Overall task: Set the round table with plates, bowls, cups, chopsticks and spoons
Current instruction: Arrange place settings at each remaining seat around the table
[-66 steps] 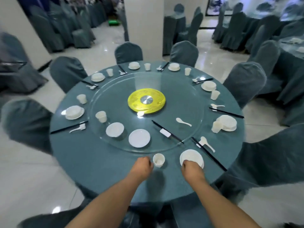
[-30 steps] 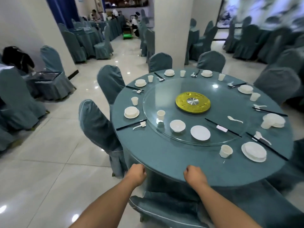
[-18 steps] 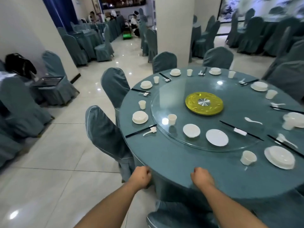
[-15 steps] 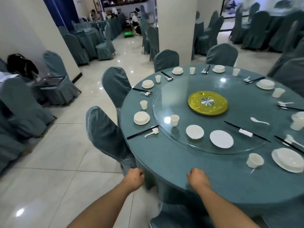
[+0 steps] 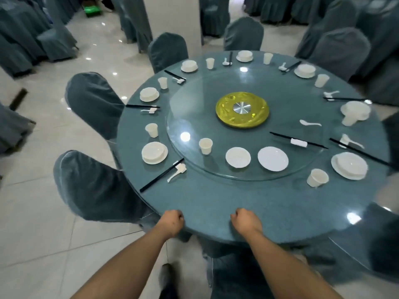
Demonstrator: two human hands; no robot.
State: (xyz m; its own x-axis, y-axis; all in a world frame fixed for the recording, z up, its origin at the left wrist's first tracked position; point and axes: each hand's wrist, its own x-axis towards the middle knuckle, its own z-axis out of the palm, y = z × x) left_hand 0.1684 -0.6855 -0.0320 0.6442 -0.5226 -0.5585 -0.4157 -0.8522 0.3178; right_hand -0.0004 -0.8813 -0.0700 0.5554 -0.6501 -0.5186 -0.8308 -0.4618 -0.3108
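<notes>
Hands first, from the head view — the left hand (image 5: 172, 221) and right hand (image 5: 245, 220) are both curled into loose fists at the near rim of the round table (image 5: 216, 203), and nothing is held in either one. Whether the knuckles actually rest on the cloth can't be told.

Loose pieces for the empty near seat are parked on the glass turntable (image 5: 194, 104), straight ahead and further in: a cup (image 5: 205, 146), a bowl (image 5: 238, 157), a plate (image 5: 273, 158), then chopsticks (image 5: 298, 140) and a spoon (image 5: 309, 123) off to the right. The cup and bowl are probably best reached by the left hand, the plate by the right. The chopsticks' long axis runs from upper left down to lower right, so a sideways pinch would likely be needed.

Table's right edge is cut off and smeared by blur — the far-right setting (image 5: 354, 112) is hard to make out.
</notes>
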